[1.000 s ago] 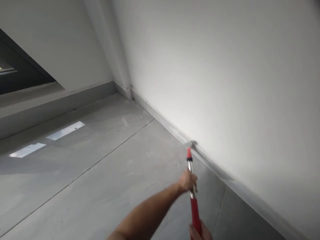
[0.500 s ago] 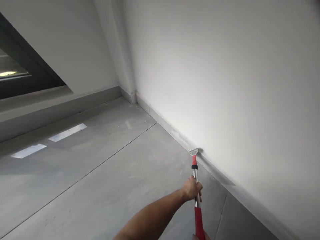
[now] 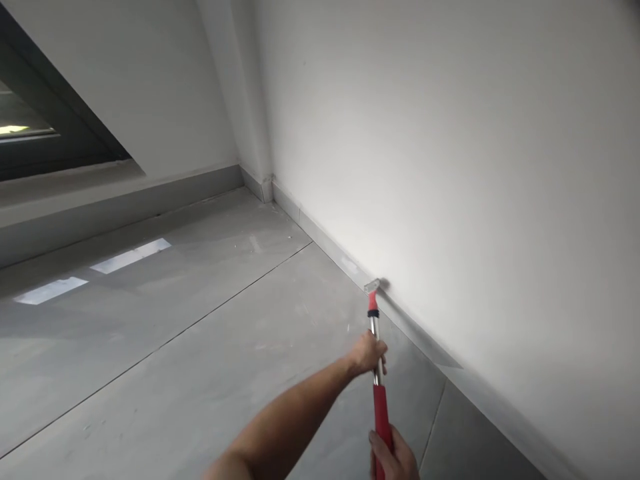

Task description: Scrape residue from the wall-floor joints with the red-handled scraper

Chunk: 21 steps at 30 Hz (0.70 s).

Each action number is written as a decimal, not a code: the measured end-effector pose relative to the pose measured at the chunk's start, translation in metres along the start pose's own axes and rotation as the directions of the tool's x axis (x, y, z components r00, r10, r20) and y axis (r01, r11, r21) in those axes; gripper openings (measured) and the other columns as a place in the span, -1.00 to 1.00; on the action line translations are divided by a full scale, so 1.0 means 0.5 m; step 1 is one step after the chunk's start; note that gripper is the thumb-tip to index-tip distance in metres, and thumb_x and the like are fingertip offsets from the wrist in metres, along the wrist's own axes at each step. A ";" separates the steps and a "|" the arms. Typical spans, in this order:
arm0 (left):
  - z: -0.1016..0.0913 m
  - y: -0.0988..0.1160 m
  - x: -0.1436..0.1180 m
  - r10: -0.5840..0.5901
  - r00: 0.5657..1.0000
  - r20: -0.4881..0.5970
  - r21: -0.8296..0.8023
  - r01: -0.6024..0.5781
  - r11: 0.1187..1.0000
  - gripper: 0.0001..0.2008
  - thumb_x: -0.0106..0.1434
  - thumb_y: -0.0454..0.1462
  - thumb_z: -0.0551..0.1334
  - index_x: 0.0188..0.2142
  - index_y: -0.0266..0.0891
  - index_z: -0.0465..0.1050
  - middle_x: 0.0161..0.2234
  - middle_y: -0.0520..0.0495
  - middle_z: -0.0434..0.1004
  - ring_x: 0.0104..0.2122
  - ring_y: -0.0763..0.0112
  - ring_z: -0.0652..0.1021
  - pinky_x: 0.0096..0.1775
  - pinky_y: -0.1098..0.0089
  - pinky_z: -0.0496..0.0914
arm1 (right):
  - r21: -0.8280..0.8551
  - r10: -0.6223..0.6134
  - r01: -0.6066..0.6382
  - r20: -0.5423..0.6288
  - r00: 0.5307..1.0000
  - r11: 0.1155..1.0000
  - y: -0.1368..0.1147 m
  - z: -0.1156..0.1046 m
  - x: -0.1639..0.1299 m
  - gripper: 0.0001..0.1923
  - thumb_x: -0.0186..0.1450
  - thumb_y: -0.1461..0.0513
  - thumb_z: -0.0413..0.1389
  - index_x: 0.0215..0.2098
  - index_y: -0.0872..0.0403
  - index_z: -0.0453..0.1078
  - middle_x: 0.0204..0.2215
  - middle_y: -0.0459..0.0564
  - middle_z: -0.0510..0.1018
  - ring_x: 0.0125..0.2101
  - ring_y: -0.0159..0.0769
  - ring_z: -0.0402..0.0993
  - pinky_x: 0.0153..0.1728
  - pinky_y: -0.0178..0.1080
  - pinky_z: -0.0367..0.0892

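Grip, left hand (image 3: 369,353): fingers wrapped round the bare metal part of the scraper (image 3: 376,360) shaft, well up toward the head. Grip, right hand (image 3: 393,457): clenched on the red handle at the low end, partly cut off by the lower edge of the view. Both hands hold the one tool; the left arm is stretched far out.

Scraper position: shaft runs up and away from the person, blade (image 3: 371,286) at the far end, set on the skirting (image 3: 325,239) where it meets the wall (image 3: 450,167). Whether the edge sits flat or on one corner cannot be told; it is too small. A pale smear lies on the skirting just beyond the blade.

Risks, judged from this pose:
- Blade tilted onto a corner would likely gouge the skirting or score the wall paint right above it; contact is close to that junction.
- Left arm near full reach gives little control. A sudden release of the residue could send the blade skidding along the skirting or up onto the wall.
- Left hand is on smooth metal, not the red sleeve; a slip forward would carry the fingers toward the blade.
- Heavy push from the right hand with the long shaft could flex it and lift the edge, so it chatters.

Surroundings: grey tiled floor (image 3: 200,373) with faint white marks, room corner ahead, dark window frame (image 3: 55,150) at far left.
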State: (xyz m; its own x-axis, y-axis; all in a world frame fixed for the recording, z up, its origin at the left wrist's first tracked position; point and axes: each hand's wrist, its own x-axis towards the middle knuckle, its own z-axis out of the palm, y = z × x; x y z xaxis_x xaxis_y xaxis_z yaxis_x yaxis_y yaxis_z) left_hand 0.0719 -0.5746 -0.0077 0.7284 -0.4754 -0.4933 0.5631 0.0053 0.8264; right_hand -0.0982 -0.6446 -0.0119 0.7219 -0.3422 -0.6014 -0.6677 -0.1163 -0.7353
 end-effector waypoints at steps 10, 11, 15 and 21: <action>-0.052 0.003 0.004 0.000 1.000 0.008 -0.005 0.000 1.000 -0.84 0.09 -0.31 0.09 -0.57 -0.24 0.11 -0.72 0.04 0.33 -0.72 0.39 0.44 -0.63 0.37 0.38 | 0.007 0.031 -0.031 0.001 1.000 0.999 -0.025 0.050 -0.006 -0.58 0.03 -0.11 0.07 -0.47 0.08 0.21 -0.80 -0.25 0.23 -0.79 -0.46 0.20 -0.75 -0.38 0.15; -0.047 0.002 0.006 -0.005 1.000 0.018 -0.010 0.006 1.000 -0.84 0.09 -0.31 0.08 -0.56 -0.24 0.11 -0.72 0.04 0.33 -0.72 0.39 0.44 -0.64 0.37 0.37 | -0.013 0.040 -0.041 -0.020 0.999 0.999 -0.028 0.043 -0.006 -0.57 0.02 -0.11 0.08 -0.47 0.08 0.22 -0.81 -0.25 0.23 -0.80 -0.45 0.20 -0.75 -0.38 0.16; -0.103 0.024 0.032 0.021 0.998 -0.063 -0.038 -0.024 0.999 -0.87 0.14 -0.29 0.02 -0.52 -0.23 0.09 -0.67 0.08 0.31 -0.70 0.46 0.44 -0.62 0.42 0.37 | -0.068 -0.103 0.110 0.094 0.990 0.992 -0.098 0.067 0.016 -0.62 0.08 -0.06 0.06 -0.56 0.07 0.18 -0.83 -0.24 0.23 -0.82 -0.45 0.18 -0.78 -0.37 0.12; -0.127 0.031 0.016 0.022 0.998 -0.066 0.000 -0.022 1.000 -0.85 0.11 -0.31 0.05 -0.56 -0.24 0.09 -0.71 0.06 0.31 -0.73 0.45 0.42 -0.65 0.43 0.34 | 0.045 -0.026 0.024 0.038 0.999 0.999 -0.088 0.121 0.001 -0.65 0.08 -0.04 0.06 -0.56 0.06 0.17 -0.83 -0.23 0.23 -0.82 -0.47 0.16 -0.79 -0.40 0.10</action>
State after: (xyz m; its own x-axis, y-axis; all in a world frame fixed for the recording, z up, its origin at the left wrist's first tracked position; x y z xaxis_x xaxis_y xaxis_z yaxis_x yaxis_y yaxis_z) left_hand 0.1112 -0.5223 -0.0162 0.7648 -0.4158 -0.4922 0.5472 0.0159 0.8368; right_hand -0.0574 -0.5834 0.0011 0.7454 -0.3037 -0.5934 -0.6412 -0.0830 -0.7629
